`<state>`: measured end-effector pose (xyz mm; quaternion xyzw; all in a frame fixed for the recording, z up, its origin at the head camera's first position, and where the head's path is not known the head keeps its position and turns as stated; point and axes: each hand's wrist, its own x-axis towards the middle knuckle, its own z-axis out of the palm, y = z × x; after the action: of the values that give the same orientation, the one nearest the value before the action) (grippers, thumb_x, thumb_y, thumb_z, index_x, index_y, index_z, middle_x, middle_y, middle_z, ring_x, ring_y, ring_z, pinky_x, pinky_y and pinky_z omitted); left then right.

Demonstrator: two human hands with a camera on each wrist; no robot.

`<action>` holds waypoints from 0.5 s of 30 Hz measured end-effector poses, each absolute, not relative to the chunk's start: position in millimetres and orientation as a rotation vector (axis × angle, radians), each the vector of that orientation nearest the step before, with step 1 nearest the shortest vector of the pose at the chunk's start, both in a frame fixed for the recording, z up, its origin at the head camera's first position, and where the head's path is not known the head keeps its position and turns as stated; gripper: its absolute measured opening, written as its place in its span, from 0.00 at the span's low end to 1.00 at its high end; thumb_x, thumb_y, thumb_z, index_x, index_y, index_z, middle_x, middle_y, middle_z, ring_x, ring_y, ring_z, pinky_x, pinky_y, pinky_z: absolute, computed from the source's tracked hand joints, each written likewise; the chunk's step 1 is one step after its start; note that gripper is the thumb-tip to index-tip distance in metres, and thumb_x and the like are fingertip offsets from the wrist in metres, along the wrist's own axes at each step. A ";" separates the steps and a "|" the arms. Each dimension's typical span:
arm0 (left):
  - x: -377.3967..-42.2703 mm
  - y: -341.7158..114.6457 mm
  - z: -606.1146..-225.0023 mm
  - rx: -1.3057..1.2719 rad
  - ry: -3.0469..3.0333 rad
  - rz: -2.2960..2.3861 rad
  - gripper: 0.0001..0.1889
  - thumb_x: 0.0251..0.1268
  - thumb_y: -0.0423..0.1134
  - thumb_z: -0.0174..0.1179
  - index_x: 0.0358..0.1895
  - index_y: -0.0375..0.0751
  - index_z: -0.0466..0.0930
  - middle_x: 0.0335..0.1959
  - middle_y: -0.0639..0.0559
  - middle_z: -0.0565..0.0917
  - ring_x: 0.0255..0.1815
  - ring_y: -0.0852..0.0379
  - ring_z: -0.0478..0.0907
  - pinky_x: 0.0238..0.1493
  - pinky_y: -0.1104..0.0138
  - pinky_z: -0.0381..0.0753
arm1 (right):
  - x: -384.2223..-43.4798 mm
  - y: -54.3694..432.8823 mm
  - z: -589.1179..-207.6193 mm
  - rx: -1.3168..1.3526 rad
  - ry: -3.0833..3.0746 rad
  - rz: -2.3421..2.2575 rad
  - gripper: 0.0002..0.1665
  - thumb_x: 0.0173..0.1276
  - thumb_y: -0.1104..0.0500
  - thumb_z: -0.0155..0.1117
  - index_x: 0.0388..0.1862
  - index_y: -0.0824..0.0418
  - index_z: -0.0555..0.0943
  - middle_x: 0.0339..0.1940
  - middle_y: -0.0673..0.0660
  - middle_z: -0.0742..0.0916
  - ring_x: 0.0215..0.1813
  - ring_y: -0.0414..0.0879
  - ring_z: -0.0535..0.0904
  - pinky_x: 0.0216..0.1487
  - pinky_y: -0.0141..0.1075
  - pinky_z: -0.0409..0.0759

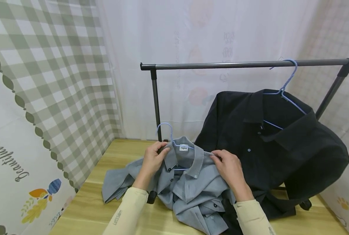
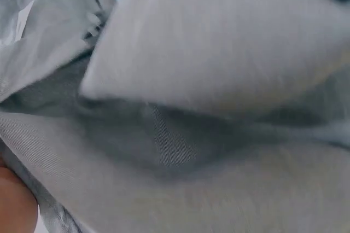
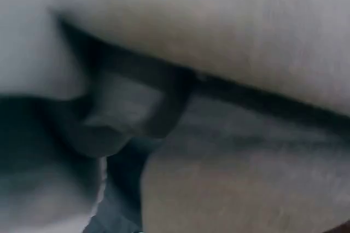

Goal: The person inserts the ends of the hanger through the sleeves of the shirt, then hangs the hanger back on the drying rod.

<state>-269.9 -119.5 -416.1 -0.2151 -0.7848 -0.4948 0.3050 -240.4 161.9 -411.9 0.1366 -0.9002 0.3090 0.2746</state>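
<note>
A grey-blue button shirt [image 1: 192, 189] lies bunched on the wooden table, its collar towards the back. A light-blue hanger [image 1: 171, 130] sits inside the collar, with its hook standing up above the neck. My left hand [image 1: 153, 159] pinches the shirt's shoulder beside the collar, near the base of the hook. At the other shoulder my right hand [image 1: 229, 168] pinches the cloth, close to the hanger's arm. Blurred grey shirt cloth [image 2: 208, 41] fills most of the left wrist view. Folds of grey cloth [image 3: 246, 189] fill the right wrist view, hiding the fingertips.
To the right, a black shirt [image 1: 268, 156] hangs on a blue hanger [image 1: 290, 76] from a dark metal rail [image 1: 209, 66]. The rack's upright [image 1: 156, 104] stands behind the grey shirt. Checked curtain cloth [image 1: 71, 81] borders the wooden table [image 1: 92, 209] on the left.
</note>
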 end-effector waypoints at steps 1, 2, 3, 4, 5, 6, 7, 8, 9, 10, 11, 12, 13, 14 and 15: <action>-267.7 -118.3 -416.2 -0.566 -2.081 -1.310 0.06 0.62 0.30 0.67 0.41 0.34 0.87 0.35 0.48 0.85 0.35 0.54 0.79 0.38 0.66 0.77 | -237.4 162.1 -415.2 0.346 -2.408 0.813 0.07 0.65 0.63 0.71 0.42 0.61 0.87 0.32 0.56 0.85 0.32 0.52 0.81 0.34 0.47 0.78; -265.7 -116.9 -416.5 -0.565 -2.077 -1.309 0.06 0.63 0.30 0.67 0.41 0.35 0.87 0.35 0.48 0.85 0.35 0.54 0.80 0.38 0.66 0.77 | -234.9 161.8 -417.8 0.331 -2.397 0.790 0.07 0.65 0.63 0.71 0.41 0.62 0.87 0.32 0.56 0.86 0.32 0.53 0.82 0.34 0.48 0.78; -264.1 -115.1 -417.1 -0.558 -2.074 -1.313 0.06 0.63 0.30 0.67 0.41 0.35 0.87 0.35 0.48 0.86 0.36 0.54 0.80 0.39 0.66 0.78 | -233.0 161.2 -419.7 0.322 -2.386 0.763 0.07 0.64 0.63 0.72 0.41 0.62 0.87 0.32 0.57 0.86 0.32 0.53 0.82 0.34 0.48 0.78; -262.6 -113.3 -418.1 -0.551 -2.070 -1.315 0.06 0.63 0.30 0.67 0.42 0.34 0.87 0.35 0.48 0.86 0.36 0.54 0.81 0.39 0.65 0.78 | -231.8 160.1 -420.9 0.321 -2.376 0.739 0.08 0.63 0.63 0.73 0.41 0.63 0.87 0.32 0.57 0.86 0.33 0.54 0.83 0.35 0.49 0.78; -261.3 -111.2 -419.1 -0.545 -2.065 -1.321 0.06 0.63 0.30 0.67 0.42 0.34 0.87 0.36 0.48 0.86 0.37 0.54 0.81 0.40 0.65 0.78 | -231.3 158.8 -422.0 0.320 -2.370 0.722 0.08 0.63 0.62 0.73 0.41 0.63 0.87 0.33 0.58 0.86 0.33 0.55 0.83 0.36 0.50 0.79; -259.8 -109.1 -419.9 -0.539 -2.062 -1.326 0.07 0.63 0.30 0.67 0.42 0.34 0.87 0.36 0.48 0.86 0.37 0.54 0.81 0.40 0.65 0.78 | -231.0 157.2 -421.8 0.328 -2.365 0.718 0.09 0.63 0.62 0.73 0.42 0.63 0.87 0.33 0.58 0.86 0.34 0.55 0.83 0.37 0.50 0.79; -258.6 -107.1 -421.0 -0.535 -2.058 -1.333 0.07 0.63 0.30 0.67 0.42 0.34 0.87 0.36 0.48 0.86 0.37 0.54 0.81 0.40 0.65 0.78 | -230.8 155.6 -421.2 0.342 -2.367 0.725 0.10 0.63 0.62 0.73 0.43 0.63 0.86 0.34 0.59 0.86 0.35 0.56 0.83 0.38 0.51 0.79; -257.8 -105.2 -422.1 -0.530 -2.056 -1.341 0.07 0.62 0.30 0.67 0.43 0.34 0.87 0.36 0.48 0.86 0.37 0.54 0.81 0.40 0.65 0.78 | -230.5 153.8 -420.0 0.363 -2.372 0.746 0.12 0.64 0.61 0.72 0.45 0.64 0.86 0.36 0.59 0.86 0.37 0.56 0.83 0.40 0.51 0.79; -257.0 -103.2 -422.8 -0.524 -2.057 -1.348 0.07 0.62 0.30 0.67 0.43 0.34 0.87 0.36 0.48 0.86 0.38 0.53 0.81 0.40 0.66 0.78 | -230.4 152.1 -418.7 0.382 -2.376 0.774 0.13 0.64 0.61 0.72 0.47 0.64 0.86 0.38 0.59 0.87 0.39 0.56 0.83 0.43 0.52 0.80; -256.3 -101.6 -423.2 -0.523 -2.055 -1.354 0.07 0.62 0.30 0.67 0.43 0.34 0.87 0.36 0.48 0.86 0.38 0.53 0.81 0.40 0.66 0.78 | -230.5 150.6 -417.2 0.401 -2.380 0.805 0.14 0.66 0.61 0.71 0.49 0.64 0.86 0.40 0.60 0.87 0.41 0.56 0.84 0.44 0.52 0.80; -255.8 -100.2 -423.3 -0.520 -2.054 -1.359 0.07 0.62 0.30 0.68 0.43 0.34 0.87 0.36 0.48 0.86 0.38 0.54 0.81 0.40 0.66 0.78 | -230.5 149.3 -415.3 0.423 -2.379 0.827 0.14 0.67 0.61 0.70 0.50 0.64 0.86 0.41 0.60 0.87 0.42 0.56 0.84 0.44 0.52 0.81; -255.6 -99.2 -423.2 -0.516 -2.051 -1.362 0.07 0.61 0.30 0.68 0.43 0.34 0.87 0.36 0.48 0.86 0.38 0.54 0.81 0.41 0.66 0.78 | -230.5 148.2 -413.5 0.442 -2.379 0.843 0.14 0.67 0.61 0.69 0.51 0.64 0.86 0.41 0.60 0.87 0.42 0.56 0.84 0.44 0.51 0.81; -255.7 -98.7 -423.3 -0.508 -2.050 -1.364 0.08 0.61 0.30 0.68 0.43 0.34 0.87 0.36 0.49 0.86 0.38 0.54 0.81 0.41 0.66 0.78 | -230.7 147.2 -412.0 0.458 -2.379 0.851 0.14 0.68 0.62 0.68 0.51 0.65 0.86 0.40 0.59 0.87 0.41 0.55 0.83 0.44 0.50 0.81; -256.0 -98.4 -423.1 -0.501 -2.051 -1.361 0.08 0.61 0.30 0.68 0.43 0.35 0.88 0.36 0.49 0.86 0.38 0.54 0.81 0.41 0.66 0.78 | -231.1 146.6 -410.5 0.468 -2.375 0.852 0.12 0.68 0.63 0.67 0.50 0.65 0.86 0.40 0.59 0.87 0.41 0.54 0.83 0.44 0.49 0.82; -255.9 -98.6 -422.5 -0.500 -2.052 -1.358 0.08 0.61 0.30 0.68 0.43 0.35 0.88 0.36 0.49 0.86 0.38 0.54 0.81 0.41 0.65 0.78 | -231.5 146.5 -409.1 0.467 -2.369 0.852 0.11 0.68 0.63 0.67 0.48 0.65 0.87 0.38 0.58 0.87 0.39 0.53 0.83 0.42 0.48 0.82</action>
<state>-255.9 -98.6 -422.5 -0.1894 -0.7769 -0.5141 0.3103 -231.5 146.5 -409.1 0.1747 -0.8864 0.3189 0.2866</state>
